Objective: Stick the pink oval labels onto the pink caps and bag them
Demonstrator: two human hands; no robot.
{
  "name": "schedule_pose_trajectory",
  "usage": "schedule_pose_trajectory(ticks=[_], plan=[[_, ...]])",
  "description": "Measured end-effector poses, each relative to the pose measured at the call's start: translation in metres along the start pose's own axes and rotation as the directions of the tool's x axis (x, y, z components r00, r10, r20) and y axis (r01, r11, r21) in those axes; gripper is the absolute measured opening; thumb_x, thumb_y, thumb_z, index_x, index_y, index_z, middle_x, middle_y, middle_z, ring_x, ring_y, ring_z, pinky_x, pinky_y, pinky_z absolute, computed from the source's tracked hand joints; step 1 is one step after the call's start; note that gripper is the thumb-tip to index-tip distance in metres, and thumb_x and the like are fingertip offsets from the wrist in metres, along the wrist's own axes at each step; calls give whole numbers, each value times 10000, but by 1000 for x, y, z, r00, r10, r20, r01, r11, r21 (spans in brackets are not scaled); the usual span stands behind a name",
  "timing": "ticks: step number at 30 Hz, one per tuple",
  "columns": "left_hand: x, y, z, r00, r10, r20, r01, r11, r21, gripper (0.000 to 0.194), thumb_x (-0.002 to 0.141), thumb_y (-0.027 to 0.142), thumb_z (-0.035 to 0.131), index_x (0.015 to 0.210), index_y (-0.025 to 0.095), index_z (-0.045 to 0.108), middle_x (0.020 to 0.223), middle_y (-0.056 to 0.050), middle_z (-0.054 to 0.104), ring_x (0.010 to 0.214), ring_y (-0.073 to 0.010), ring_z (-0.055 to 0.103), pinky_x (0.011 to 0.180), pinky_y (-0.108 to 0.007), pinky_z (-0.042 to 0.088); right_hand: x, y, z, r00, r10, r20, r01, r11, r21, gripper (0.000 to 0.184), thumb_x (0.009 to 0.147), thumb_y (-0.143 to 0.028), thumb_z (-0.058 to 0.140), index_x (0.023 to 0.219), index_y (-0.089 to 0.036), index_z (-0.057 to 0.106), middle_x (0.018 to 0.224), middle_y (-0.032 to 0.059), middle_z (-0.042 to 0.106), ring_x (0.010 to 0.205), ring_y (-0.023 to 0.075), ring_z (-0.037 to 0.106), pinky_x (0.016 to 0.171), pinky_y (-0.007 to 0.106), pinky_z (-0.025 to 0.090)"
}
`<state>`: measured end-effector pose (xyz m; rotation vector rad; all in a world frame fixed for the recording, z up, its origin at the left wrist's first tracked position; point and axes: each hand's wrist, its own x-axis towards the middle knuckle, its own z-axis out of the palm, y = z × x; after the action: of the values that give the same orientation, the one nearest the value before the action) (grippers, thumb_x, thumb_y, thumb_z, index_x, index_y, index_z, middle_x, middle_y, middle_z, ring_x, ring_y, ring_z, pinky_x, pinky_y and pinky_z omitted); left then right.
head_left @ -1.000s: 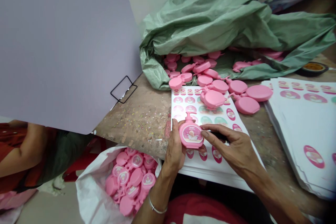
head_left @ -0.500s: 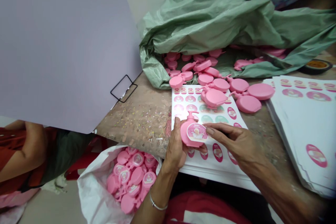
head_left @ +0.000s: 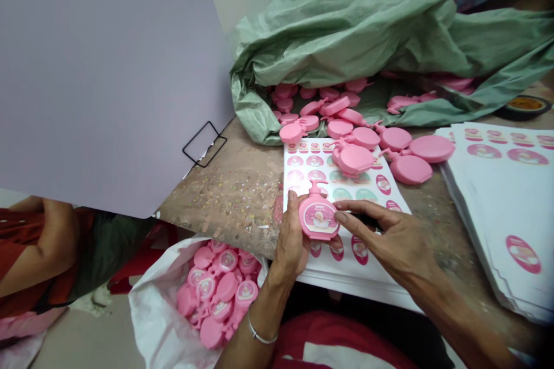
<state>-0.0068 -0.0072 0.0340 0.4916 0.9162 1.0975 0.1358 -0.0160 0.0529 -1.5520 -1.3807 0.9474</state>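
My left hand is wrapped round a small pink toy pump bottle, held upright with its front facing me. On that front lies a round pink sticker with a white lower part and a picture of a baby in a tub. The thumb and index finger of my right hand are closed at the sticker's right edge, touching the bottle's side. Below both hands is a stack of sticker sheets, with several stickers in pink and green.
Unlabelled pink bottles spill from a green sack across the table. A white bag at lower left holds labelled bottles. More sticker sheets and a tape roll are at right. A large grey panel stands left, with a person's arm below.
The sticker has shifted left and now sits within the bottle's face; before, its right side stuck out past the bottle. My right fingertips have moved slightly left with it.
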Motion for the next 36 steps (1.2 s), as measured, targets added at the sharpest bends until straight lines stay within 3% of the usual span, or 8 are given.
schedule_pose_trajectory(ticks=[21,36], plan=[[-3,1,1,1000,-10,-7,10,1000,0,610,932,594,352,1146,110,656,762,-86,715,569,-176,679,496,-251,543,-1,2,3,999,-36,-16,36,999,-10,331,740,-502,702,861,-199,754,766,41,723,565,142,575,509,261,479],[-3,0,-1,999,20,-35,-19,999,37,650,904,646,368,1136,114,660,808,-92,720,665,-185,693,507,-221,506,-1,-2,3,998,-57,-36,57,998,2,331,727,-514,704,824,-201,752,719,38,712,566,151,590,512,264,492]])
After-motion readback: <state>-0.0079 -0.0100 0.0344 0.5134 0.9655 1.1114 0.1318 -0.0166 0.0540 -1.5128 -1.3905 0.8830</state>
